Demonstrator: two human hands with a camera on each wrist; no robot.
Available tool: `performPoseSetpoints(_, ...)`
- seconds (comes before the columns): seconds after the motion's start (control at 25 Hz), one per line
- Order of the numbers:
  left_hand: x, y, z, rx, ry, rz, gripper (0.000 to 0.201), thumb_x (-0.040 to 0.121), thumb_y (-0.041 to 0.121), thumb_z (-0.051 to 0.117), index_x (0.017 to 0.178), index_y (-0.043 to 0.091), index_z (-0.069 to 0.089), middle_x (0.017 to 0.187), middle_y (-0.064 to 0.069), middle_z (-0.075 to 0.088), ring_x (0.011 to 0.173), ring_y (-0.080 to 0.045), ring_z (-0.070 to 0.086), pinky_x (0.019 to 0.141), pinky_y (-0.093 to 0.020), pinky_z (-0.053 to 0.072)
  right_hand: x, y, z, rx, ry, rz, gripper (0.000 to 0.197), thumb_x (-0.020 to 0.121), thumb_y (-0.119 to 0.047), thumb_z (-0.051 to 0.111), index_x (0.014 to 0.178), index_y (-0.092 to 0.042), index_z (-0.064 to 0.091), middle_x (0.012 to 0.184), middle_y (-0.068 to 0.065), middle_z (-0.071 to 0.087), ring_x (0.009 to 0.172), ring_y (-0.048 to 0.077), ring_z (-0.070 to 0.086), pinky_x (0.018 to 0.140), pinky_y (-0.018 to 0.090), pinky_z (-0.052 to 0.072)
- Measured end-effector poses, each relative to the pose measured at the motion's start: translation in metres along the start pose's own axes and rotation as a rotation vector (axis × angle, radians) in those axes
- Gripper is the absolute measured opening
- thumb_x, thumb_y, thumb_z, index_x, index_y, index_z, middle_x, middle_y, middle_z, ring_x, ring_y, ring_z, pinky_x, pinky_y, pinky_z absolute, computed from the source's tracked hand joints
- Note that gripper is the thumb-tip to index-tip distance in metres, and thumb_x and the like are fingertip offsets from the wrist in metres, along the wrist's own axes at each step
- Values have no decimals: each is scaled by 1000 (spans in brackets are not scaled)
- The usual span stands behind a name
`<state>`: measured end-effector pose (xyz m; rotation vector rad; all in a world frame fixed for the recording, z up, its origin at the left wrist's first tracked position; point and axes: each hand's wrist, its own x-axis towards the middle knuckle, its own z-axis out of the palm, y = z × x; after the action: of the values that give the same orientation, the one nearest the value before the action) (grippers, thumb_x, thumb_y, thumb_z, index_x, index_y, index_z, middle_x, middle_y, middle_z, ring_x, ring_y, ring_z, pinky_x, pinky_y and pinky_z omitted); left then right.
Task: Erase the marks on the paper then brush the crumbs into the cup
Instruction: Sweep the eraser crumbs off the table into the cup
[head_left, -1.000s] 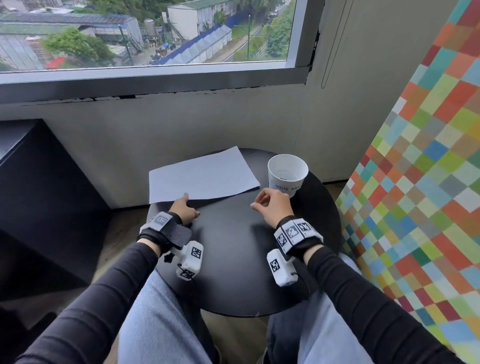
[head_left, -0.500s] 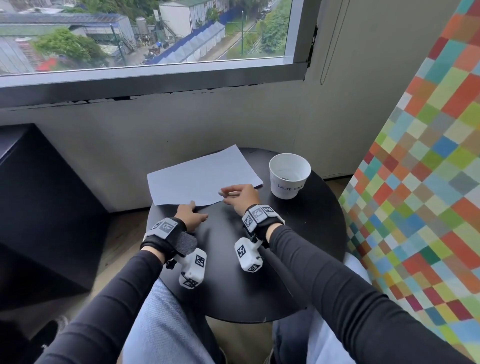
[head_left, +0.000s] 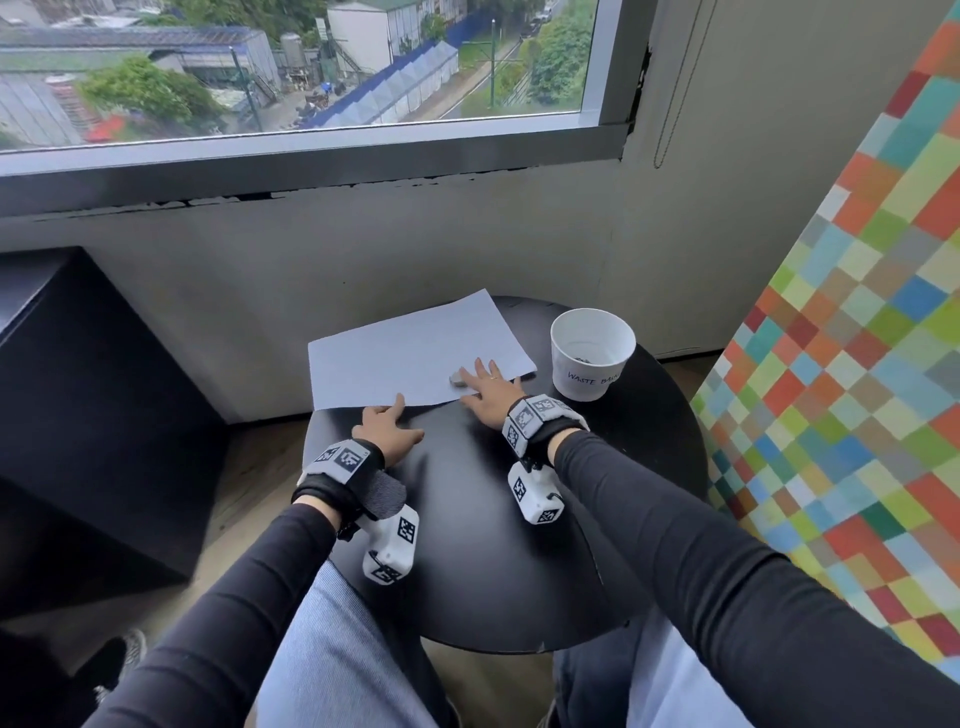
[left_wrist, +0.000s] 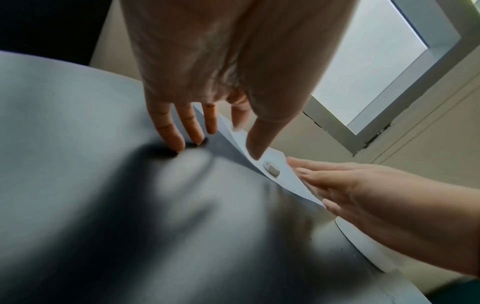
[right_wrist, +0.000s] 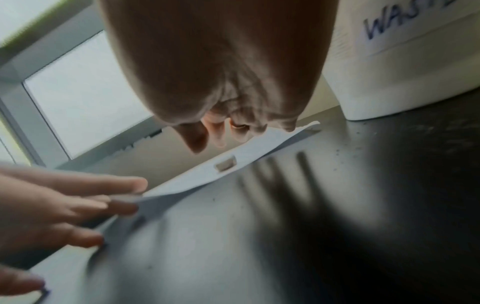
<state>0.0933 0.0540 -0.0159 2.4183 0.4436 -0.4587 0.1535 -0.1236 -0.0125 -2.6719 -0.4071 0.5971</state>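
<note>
A white sheet of paper (head_left: 410, 353) lies at the far left of the round black table (head_left: 493, 571), with no marks visible on it. A small grey eraser (head_left: 457, 378) lies on the sheet near its front edge. My right hand (head_left: 483, 382) is spread with straight fingers over the paper's near right corner, just right of the eraser (right_wrist: 225, 163), and holds nothing. My left hand (head_left: 387, 421) lies flat at the paper's front edge, with its thumb (left_wrist: 255, 152) on the sheet and its fingers (left_wrist: 179, 142) on the table. A white cup (head_left: 592, 358) marked WASTE stands to the right.
Dark bits lie in the bottom of the cup, and fine specks (right_wrist: 337, 152) dot the table near its base (right_wrist: 402, 92). A wall and window sill run behind the table. A black cabinet (head_left: 78, 415) stands left and a chequered panel (head_left: 857, 364) right.
My right hand left its spot beside the cup, went left and forward, uncurled, and now spreads over the paper. The eraser now shows on the sheet. My left hand edged forward to the paper.
</note>
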Motion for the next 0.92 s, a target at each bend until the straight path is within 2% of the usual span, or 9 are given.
performPoseSetpoints(0.12, -10, 3, 1, 66, 15, 45, 71, 96, 37, 58, 156, 35, 19, 154, -13, 22, 141, -34, 26, 115, -29, 21, -33, 22, -14, 245, 138, 8, 53, 102, -20, 40, 151, -15, 22, 160, 5, 11, 148, 19, 6, 116, 29, 6)
performPoseSetpoints(0.24, -20, 2, 0, 106, 0, 88, 70, 96, 38, 60, 156, 26, 26, 151, -14, 25, 142, -31, 26, 115, -29, 21, -89, 54, -18, 254, 175, 9, 54, 100, -26, 46, 149, -12, 28, 158, 4, 20, 146, 17, 15, 113, 21, 7)
performPoseSetpoints(0.32, -25, 3, -2, 121, -9, 116, 66, 96, 36, 60, 153, 20, 33, 151, -14, 26, 144, -29, 23, 117, -30, 20, -129, 81, -16, 266, 180, 20, 56, 99, -28, 49, 149, -12, 30, 157, 2, 22, 146, 13, 14, 110, 15, 7)
performPoseSetpoints(0.36, -28, 3, -2, 152, -16, 136, 65, 97, 36, 59, 153, 17, 34, 153, -14, 24, 145, -29, 21, 118, -31, 19, -145, 98, -15, 261, 183, 51, 58, 99, -31, 48, 150, -12, 27, 158, 2, 19, 146, 13, 11, 111, 16, 5)
performPoseSetpoints(0.52, -38, 9, 11, 406, -100, 175, 72, 100, 47, 49, 156, 12, 22, 164, -10, 7, 151, -28, 9, 120, -38, 18, -175, 160, -11, -20, 76, 307, 75, 98, -54, 29, 153, -11, 1, 160, 3, -8, 147, 16, -11, 119, 43, 0)
performPoseSetpoints(0.64, -42, 18, 29, 529, -192, 166, 79, 100, 55, 42, 158, 11, 11, 166, -7, -5, 152, -28, -1, 120, -49, 15, -172, 174, -3, -154, -3, 405, 85, 93, -66, 21, 152, -10, -4, 160, 3, -14, 146, 15, -16, 119, 45, -3)
performPoseSetpoints(0.72, -44, 22, 35, 555, -195, 126, 83, 99, 58, 39, 158, 9, 5, 166, -6, -8, 152, -27, -2, 120, -53, 14, -167, 164, 3, -220, 14, 351, 90, 91, -70, 20, 152, -9, -4, 160, 4, -14, 146, 15, -15, 118, 45, -5)
performPoseSetpoints(0.8, -48, 22, 37, 605, -188, 100, 93, 96, 64, 40, 157, 7, -1, 165, -6, -11, 153, -26, -2, 120, -54, 13, -165, 143, 16, -279, 21, 204, 94, 88, -74, 18, 152, -10, -5, 160, 4, -13, 146, 16, -14, 118, 45, -6)
performPoseSetpoints(0.92, -54, 14, 34, 664, -242, 121, 123, 80, 76, 56, 156, 6, -9, 164, -7, -18, 152, -24, -7, 120, -55, 10, -172, 111, 37, -335, -83, -52, 97, 82, -77, 13, 152, -12, -5, 160, 0, -13, 146, 12, -16, 118, 43, -7)
